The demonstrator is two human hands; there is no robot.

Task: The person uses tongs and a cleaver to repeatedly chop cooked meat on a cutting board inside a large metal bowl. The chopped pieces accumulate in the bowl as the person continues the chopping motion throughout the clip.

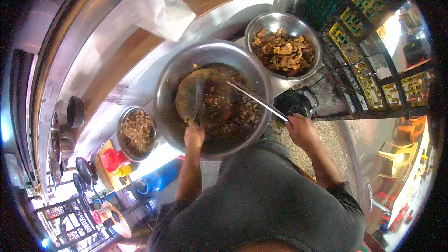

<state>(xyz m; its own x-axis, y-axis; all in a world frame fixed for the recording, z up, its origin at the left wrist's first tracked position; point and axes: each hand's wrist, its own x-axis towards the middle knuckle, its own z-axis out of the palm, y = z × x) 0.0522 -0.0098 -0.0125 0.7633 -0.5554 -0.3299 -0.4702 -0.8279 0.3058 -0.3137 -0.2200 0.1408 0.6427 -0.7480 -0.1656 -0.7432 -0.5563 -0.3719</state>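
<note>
Metal tool point(261, 102), likely stiff, slick, best held by its near end: right fingers point(294, 122) wrap it; left fingers point(191, 131) grip a knife point(199, 95).

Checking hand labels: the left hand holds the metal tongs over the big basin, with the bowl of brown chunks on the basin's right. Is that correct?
Not quite: the head view shows the metal tongs in the right hand, not the left hand. The rest stands.

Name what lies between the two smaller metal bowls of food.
In the head view, the large metal basin lies between the left bowl and right bowl.
</note>
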